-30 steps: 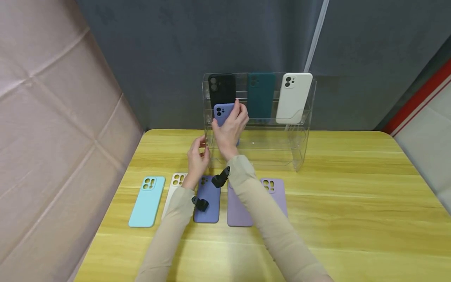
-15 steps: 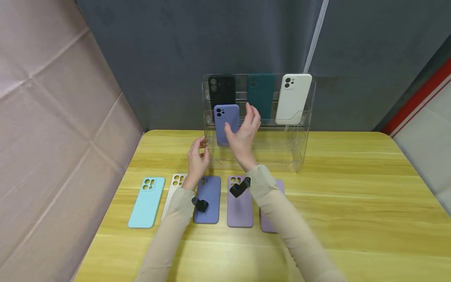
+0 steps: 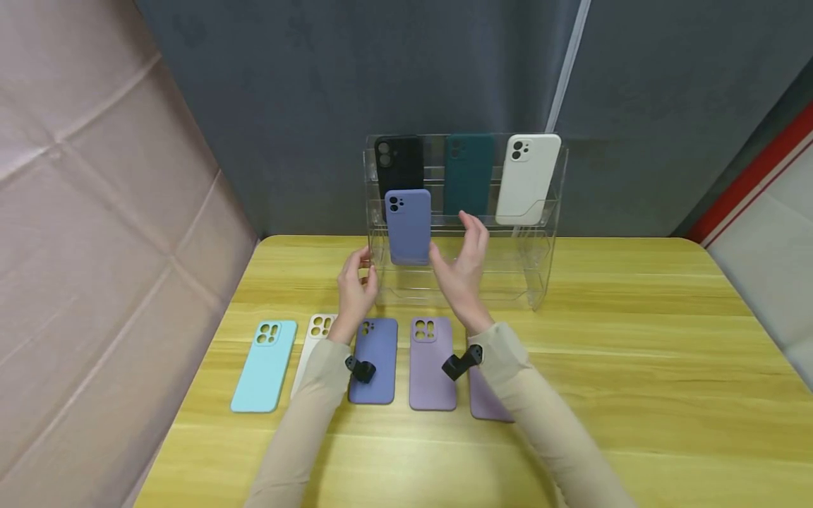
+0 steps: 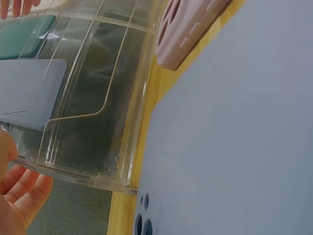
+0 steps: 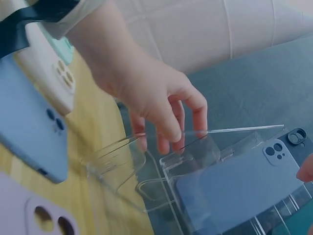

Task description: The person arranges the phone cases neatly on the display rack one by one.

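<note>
At the left side of a clear acrylic display stand [image 3: 483, 282], my left hand [image 3: 358, 286] pinches the side panel's edge, thumb on one face and fingers on the other, as the right wrist view shows. A periwinkle phone case [image 3: 408, 227] leans in the stand's middle tier at the left. Beside that case my right hand [image 3: 462, 271] is held with fingers apart and nothing in them, the thumb tip near its right edge. On the upper tier stand a black phone case [image 3: 400, 159], a dark teal phone case [image 3: 468, 173] and a white phone case [image 3: 528, 180].
In a row before the stand lie a light blue case [image 3: 263, 367], a cream case [image 3: 311, 353] partly under the left wrist, a blue case [image 3: 380, 353], a mauve case [image 3: 432, 374] and a purple case [image 3: 485, 402] partly under the right sleeve. A grey curtain [image 3: 317, 106] hangs behind.
My right hand has let go of the periwinkle case, which stays in the middle tier, and has moved right and down. The left hand has stayed at the stand's side.
</note>
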Demonstrator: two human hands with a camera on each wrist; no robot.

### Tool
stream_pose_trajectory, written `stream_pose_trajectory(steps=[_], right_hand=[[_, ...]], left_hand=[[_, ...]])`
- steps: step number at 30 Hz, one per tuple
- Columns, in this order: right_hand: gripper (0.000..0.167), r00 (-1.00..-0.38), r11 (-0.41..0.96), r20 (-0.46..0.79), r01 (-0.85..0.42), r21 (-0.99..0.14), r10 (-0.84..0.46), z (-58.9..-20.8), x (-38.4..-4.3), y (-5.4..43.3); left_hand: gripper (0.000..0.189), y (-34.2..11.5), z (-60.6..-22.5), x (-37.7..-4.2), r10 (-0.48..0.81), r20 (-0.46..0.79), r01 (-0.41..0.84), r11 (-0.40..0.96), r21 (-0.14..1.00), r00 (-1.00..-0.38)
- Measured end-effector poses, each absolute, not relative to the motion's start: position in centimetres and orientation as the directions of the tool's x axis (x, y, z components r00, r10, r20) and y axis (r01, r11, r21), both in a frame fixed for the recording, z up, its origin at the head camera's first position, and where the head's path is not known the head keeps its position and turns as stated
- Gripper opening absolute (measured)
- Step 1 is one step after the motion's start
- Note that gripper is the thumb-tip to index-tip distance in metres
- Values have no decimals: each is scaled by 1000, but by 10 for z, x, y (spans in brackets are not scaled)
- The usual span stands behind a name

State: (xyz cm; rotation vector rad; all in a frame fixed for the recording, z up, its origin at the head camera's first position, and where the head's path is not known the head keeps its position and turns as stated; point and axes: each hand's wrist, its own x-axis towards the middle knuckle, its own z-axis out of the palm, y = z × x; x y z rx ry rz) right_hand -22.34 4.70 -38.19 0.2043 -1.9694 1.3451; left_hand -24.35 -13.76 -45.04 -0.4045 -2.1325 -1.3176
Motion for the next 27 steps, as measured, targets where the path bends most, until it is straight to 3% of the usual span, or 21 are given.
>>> stream_pose_trajectory(steps=[12, 27], right_hand=[[59, -755, 406, 629, -524, -749, 186, -401, -198, 71], [56, -758, 481, 639, -514, -710, 133, -427, -163, 97]], left_hand=[[33, -138, -453, -245, -54, 630, 537, 470, 700, -774], [33, -138, -453, -245, -60, 635, 546, 452, 705, -770]])
